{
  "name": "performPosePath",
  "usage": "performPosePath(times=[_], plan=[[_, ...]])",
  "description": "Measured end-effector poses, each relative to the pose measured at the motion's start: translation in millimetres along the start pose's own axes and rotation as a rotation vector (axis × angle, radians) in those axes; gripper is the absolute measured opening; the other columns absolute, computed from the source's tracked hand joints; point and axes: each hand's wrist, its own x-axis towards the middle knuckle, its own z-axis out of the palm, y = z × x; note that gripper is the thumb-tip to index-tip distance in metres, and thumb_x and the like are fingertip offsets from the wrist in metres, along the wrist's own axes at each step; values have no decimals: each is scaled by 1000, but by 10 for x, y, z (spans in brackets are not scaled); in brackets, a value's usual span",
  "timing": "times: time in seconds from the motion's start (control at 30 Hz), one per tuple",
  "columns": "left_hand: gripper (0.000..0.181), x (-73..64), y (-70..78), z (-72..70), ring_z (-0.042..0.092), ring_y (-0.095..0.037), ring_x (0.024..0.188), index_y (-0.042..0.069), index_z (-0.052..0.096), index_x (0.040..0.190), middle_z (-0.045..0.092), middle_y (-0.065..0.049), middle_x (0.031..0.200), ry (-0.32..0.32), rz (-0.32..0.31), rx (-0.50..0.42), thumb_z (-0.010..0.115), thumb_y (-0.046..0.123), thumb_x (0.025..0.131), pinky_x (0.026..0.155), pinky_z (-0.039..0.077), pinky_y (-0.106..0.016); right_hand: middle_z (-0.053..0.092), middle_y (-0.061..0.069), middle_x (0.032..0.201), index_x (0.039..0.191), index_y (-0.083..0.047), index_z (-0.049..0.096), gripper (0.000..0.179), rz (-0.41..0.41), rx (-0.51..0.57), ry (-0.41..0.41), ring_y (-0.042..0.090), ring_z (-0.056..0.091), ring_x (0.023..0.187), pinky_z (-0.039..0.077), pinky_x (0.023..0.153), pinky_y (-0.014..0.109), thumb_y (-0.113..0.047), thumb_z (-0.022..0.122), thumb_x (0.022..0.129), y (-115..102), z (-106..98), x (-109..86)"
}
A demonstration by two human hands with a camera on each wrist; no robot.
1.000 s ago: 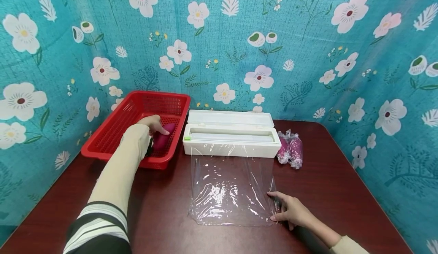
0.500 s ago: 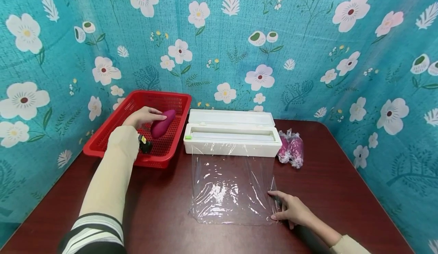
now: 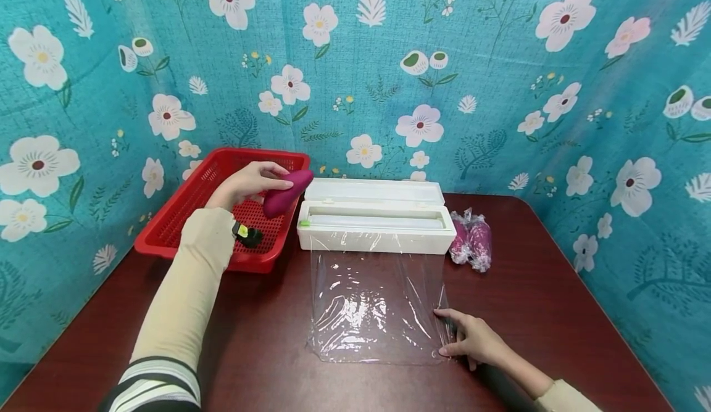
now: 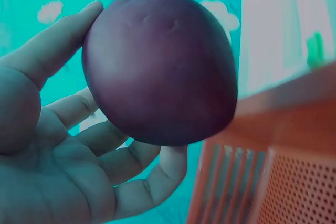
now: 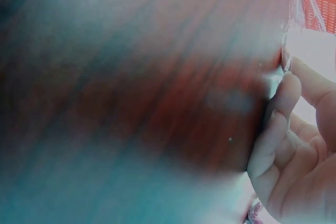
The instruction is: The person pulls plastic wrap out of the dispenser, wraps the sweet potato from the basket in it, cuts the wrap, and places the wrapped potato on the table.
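In the head view my left hand (image 3: 252, 182) holds a purple sweet potato (image 3: 287, 193) above the right side of the red basket (image 3: 158, 252). In the left wrist view the sweet potato (image 4: 160, 69) shows its smooth rounded end, with my thumb on one side and my fingers curled behind it. Clear cling film (image 3: 378, 313) lies drawn out from a white dispenser box (image 3: 383, 243). At the film's lower right edge, my right hand (image 3: 474, 340) pinches the film. Close up in the right wrist view, the film's edge meets the fingertips (image 5: 287, 85).
Two film-wrapped purple pieces (image 3: 479, 242) lie right of the dispenser, whose lid (image 3: 374, 190) stands open. A green slider (image 3: 304, 223) sits at the dispenser's left end. The brown table (image 3: 261, 350) meets a flowered teal curtain (image 3: 344, 91) behind.
My left hand has lifted the sweet potato up from inside the basket and moved it right, toward the dispenser. The right hand and the film have stayed in place.
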Motion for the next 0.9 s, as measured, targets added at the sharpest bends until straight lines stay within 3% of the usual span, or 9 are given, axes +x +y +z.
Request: performPosePath(times=[0.17, 0.43, 0.7, 0.9], plan=[[49, -13, 139, 180, 49, -30, 99, 2, 47, 122, 48, -19, 118, -76, 63, 0, 65, 24, 82, 73, 49, -41, 51, -1, 52, 127, -2, 43, 71, -6, 0, -1, 11, 46, 29, 40, 30, 29, -25, 76, 69, -16, -2, -6], [42, -28, 334, 581, 54, -26, 92, 4, 52, 119, 53, -17, 114, -191, 148, 118, 65, 20, 82, 69, 50, -36, 51, -2, 52, 127, -3, 44, 71, 1, -11, 1, 11, 46, 29, 39, 30, 29, -27, 76, 69, -3, -1, 2], [38, -2, 377, 1003, 55, -24, 93, 2, 55, 115, 56, -17, 110, -301, 202, 98, 66, 14, 81, 63, 50, -32, 50, 0, 52, 127, -3, 44, 71, 3, -9, 2, 12, 47, 29, 40, 30, 30, -26, 76, 68, -2, 6, 2], [37, 1, 331, 1362, 55, -21, 94, 1, 58, 112, 58, -13, 104, -358, 260, 112, 69, 13, 78, 66, 49, -29, 51, 0, 52, 128, -4, 44, 71, 16, -7, -1, 12, 47, 29, 41, 30, 31, -26, 76, 68, -2, 4, -9]])
